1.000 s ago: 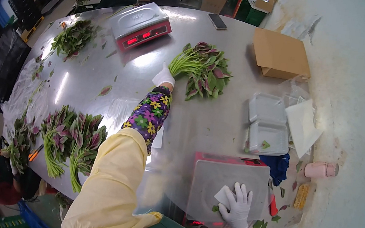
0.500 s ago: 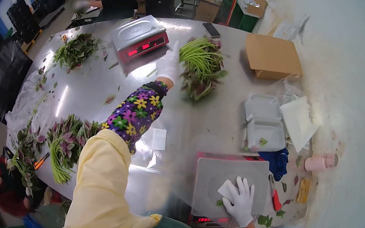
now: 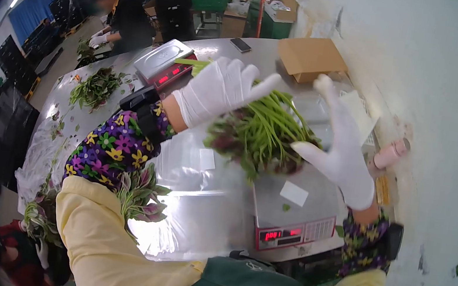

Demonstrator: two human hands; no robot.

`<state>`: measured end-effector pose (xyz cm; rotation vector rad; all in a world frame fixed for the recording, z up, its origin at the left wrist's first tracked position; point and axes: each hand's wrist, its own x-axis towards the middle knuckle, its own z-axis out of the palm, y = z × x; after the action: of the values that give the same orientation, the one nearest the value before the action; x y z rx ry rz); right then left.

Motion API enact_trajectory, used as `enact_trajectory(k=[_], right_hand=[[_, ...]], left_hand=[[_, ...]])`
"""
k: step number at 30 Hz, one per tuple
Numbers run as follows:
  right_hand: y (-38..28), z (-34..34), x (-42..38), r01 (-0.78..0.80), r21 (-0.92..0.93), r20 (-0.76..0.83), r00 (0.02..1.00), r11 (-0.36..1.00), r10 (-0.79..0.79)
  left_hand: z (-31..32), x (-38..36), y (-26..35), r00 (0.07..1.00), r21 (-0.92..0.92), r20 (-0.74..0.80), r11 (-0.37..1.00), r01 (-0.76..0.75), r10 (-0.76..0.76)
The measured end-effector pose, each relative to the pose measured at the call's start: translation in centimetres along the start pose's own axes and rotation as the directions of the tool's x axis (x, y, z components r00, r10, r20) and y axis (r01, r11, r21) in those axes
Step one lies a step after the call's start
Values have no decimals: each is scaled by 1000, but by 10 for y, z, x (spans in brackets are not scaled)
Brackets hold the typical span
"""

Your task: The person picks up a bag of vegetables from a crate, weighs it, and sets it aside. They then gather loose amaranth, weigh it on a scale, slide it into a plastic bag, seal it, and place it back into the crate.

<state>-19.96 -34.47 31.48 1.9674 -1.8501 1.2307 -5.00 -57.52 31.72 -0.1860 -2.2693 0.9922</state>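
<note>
My gloved left hand (image 3: 221, 94) is closed around the stems of a bunch of leafy greens (image 3: 263, 133), whose green stems and dark leaves hang out to its right. My gloved right hand (image 3: 345, 160) is at the bunch's right side, thumb and fingers spread, holding nothing. Below the bunch is a red scale with a metal plate (image 3: 313, 215), its display lit. A white paper slip (image 3: 294, 193) and a small leaf (image 3: 286, 207) lie on the plate. A second red scale (image 3: 164, 62) stands beyond my left hand.
More greens (image 3: 95, 87) lie at the table's left; another bunch (image 3: 144, 195) is by my left sleeve. A phone (image 3: 240, 45), cardboard box (image 3: 313, 58), plastic trays (image 3: 308, 108) and pink bottle (image 3: 391, 153) are farther back and right. Co-workers (image 3: 123, 18) are at upper left and lower left.
My left hand has taken hold of the bunch and brought it nearer, toward the right scale. My right hand has lifted off the scale plate and opened beside the bunch. The view has shifted.
</note>
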Motion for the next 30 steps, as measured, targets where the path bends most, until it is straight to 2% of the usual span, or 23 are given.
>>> enact_trajectory(k=[2, 4, 5, 6, 8, 10, 11, 12, 14, 15, 16, 18, 19, 20, 21, 22, 23, 24, 26, 27, 28, 29, 30], right_hand=[[-9, 17, 5, -33, 18, 51, 998, 999, 32], [-19, 22, -3, -79, 47, 106, 992, 996, 74], [-29, 19, -8, -300, 311, 307, 930, 902, 204], [-34, 17, -12, -523, 494, 520, 818, 695, 246], [-44, 15, -26, -533, 471, 531, 808, 703, 257], [-56, 12, -36, -630, 428, 480, 766, 648, 428], [-56, 12, -42, -669, 496, 496, 742, 554, 452], [-58, 7, -45, -673, 489, 510, 737, 555, 443], [-57, -10, -47, -677, 547, 510, 736, 493, 445], [-47, -21, -51, -656, 562, 475, 754, 503, 453], [-46, -35, -52, -610, 553, 387, 792, 568, 473], [-28, -70, -57, -615, 440, 327, 789, 655, 520], [-22, -85, -58, -617, 438, 340, 787, 654, 515], [-17, -98, -59, -547, 241, 173, 837, 802, 519], [-14, -104, -60, -472, 11, 4, 882, 881, 472], [-11, -103, -63, -475, 13, 8, 880, 880, 475], [-6, -100, -67, -443, -153, -66, 897, 883, 438], [0, -97, -71, -409, -318, -134, 912, 855, 387], [21, -64, -88, -241, -526, -121, 970, 815, 209], [34, -40, -99, -106, -608, -98, 993, 786, 59], [42, -13, -113, -68, -700, 15, 994, 711, 110], [53, 18, -130, -19, -697, 99, 988, 717, 122], [74, 59, -157, 17, -782, 158, 972, 623, 171]], left_hand=[[-28, 7, 19, 998, -152, -51, 987, -55, 48], [-51, 15, 32, 994, -137, -78, 987, -83, 73], [-61, 16, 36, 991, -196, -106, 976, -96, 76], [-67, 18, 39, 988, -251, -134, 962, -104, 72], [-79, 20, 44, 989, -191, -116, 975, -117, 96], [-95, 26, 49, 985, -297, -129, 944, -145, 111], [-99, 26, 53, 989, -243, -9, 959, -142, 145], [-99, 27, 54, 992, -244, 1, 962, -125, 129], [-94, 28, 56, 954, -154, -293, 982, -110, 61], [-126, 24, 59, 986, -447, -129, 894, 35, -104], [-131, 12, 65, 986, -450, -114, 891, 56, -119], [-124, -19, 82, 806, -751, -47, 552, 361, -590], [-113, -35, 98, 681, -784, 39, 400, 474, -731], [-94, -57, 117, 534, -799, 130, 231, 556, -836], [-62, -92, 140, 397, -768, 337, -5, 641, -854], [-28, -124, 169, 243, -685, 530, -241, 687, -813], [-7, -142, 203, 121, -600, 612, -360, 715, -782], [10, -156, 237, -3, -505, 680, -472, 723, -733], [51, -187, 303, -161, -351, 744, -583, 733, -649], [33, -166, 304, -261, -221, 871, -806, 550, -417], [14, -142, 306, -299, -41, 943, -944, 326, -144], [17, -140, 324, -281, -45, 949, -944, 326, -142], [20, -138, 342, -264, -50, 954, -945, 324, -141]])
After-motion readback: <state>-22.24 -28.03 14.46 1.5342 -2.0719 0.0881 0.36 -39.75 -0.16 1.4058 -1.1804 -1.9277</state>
